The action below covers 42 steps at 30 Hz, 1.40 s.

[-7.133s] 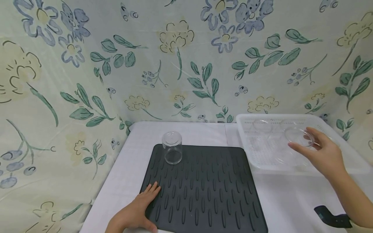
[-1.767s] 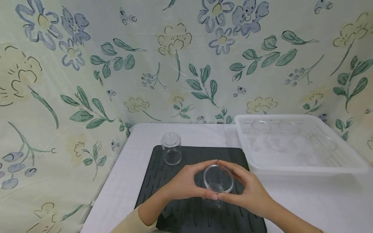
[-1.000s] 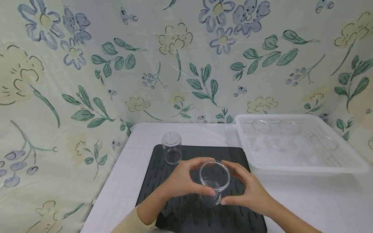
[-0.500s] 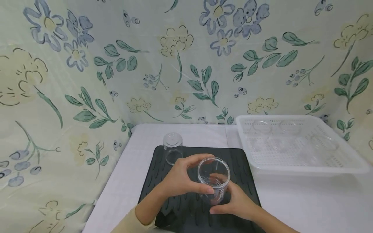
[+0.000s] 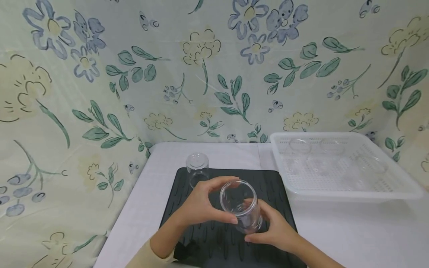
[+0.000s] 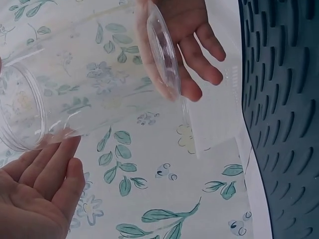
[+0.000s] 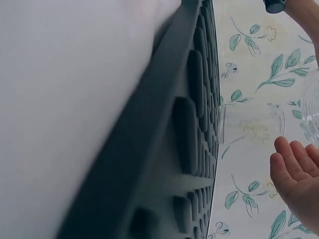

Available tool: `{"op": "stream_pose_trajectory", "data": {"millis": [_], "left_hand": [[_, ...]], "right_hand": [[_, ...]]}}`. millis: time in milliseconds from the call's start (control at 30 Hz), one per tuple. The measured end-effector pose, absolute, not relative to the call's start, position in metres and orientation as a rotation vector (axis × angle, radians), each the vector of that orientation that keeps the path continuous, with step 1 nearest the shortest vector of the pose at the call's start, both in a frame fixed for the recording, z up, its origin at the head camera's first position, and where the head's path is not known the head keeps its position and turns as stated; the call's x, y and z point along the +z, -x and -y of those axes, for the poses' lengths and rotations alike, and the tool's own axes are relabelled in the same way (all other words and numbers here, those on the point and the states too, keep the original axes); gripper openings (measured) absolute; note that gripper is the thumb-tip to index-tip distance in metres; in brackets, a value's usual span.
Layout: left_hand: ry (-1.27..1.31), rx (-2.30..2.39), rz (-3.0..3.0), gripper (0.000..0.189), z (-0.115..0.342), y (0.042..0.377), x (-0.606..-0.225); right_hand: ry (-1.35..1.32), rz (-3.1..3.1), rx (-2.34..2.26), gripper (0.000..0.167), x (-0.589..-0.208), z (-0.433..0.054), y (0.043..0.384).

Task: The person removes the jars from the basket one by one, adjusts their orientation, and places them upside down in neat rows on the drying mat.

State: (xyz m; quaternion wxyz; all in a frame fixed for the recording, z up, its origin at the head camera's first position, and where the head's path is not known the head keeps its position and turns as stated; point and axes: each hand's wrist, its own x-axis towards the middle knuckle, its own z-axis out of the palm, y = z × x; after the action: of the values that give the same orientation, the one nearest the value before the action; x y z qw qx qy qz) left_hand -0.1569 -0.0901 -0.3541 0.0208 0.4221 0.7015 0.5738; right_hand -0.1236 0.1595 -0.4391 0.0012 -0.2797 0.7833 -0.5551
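Both hands hold a clear drinking glass (image 5: 238, 201) above the black ridged mat (image 5: 268, 186), with its mouth tilted up toward the head camera. My left hand (image 5: 201, 206) grips it near the rim, thumb in front and fingers behind. Lower down, my right hand (image 5: 276, 229) holds the base end between thumb and fingers. In the left wrist view the glass (image 6: 94, 84) spans the space between the left hand (image 6: 40, 194) and the right hand (image 6: 187, 50). A second clear glass (image 5: 197, 163) stands upside down at the mat's far left corner, partly hidden by the left hand.
At the right stands a white perforated plastic basket (image 5: 352, 195) holding several clear glasses (image 5: 331, 146), hard to make out. A white cloth (image 5: 352, 230) covers the table. Floral fabric (image 5: 201, 82) hangs behind and at the left.
The right hand has brought the glass from the basket to over the mat, where the left hand took hold. Since then the right hand has slid to the base, and the glass has tilted and shifted slightly left.
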Motion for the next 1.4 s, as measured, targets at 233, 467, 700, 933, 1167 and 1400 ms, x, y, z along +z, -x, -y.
{"op": "stream_pose_trajectory", "data": {"millis": [233,467,700,933,1167,1400], "left_hand": [[-1.311,1.748,-2.203,0.079,0.099,0.159,-0.359],[-1.206,1.700,-2.205,0.075,0.107,0.160,-0.364],[-1.119,1.623,-2.247,0.072,0.110,0.161,-0.373],[-1.104,1.556,-2.324,0.072,0.107,0.164,-0.385],[-1.118,1.499,-2.356,0.072,0.101,0.164,-0.395],[-1.055,1.467,-2.353,0.076,0.095,0.162,-0.404]], "right_hand": [[0.938,-2.412,-1.788,0.076,-0.435,-0.175,0.122],[1.022,-2.327,-1.856,0.077,-0.426,-0.189,0.123],[1.082,-2.371,-1.880,0.080,-0.415,-0.200,0.122],[1.070,-2.429,-1.906,0.082,-0.405,-0.206,0.121],[1.151,-2.421,-1.943,0.080,-0.395,-0.208,0.121],[1.119,-2.453,-1.982,0.077,-0.387,-0.203,0.118]]}}
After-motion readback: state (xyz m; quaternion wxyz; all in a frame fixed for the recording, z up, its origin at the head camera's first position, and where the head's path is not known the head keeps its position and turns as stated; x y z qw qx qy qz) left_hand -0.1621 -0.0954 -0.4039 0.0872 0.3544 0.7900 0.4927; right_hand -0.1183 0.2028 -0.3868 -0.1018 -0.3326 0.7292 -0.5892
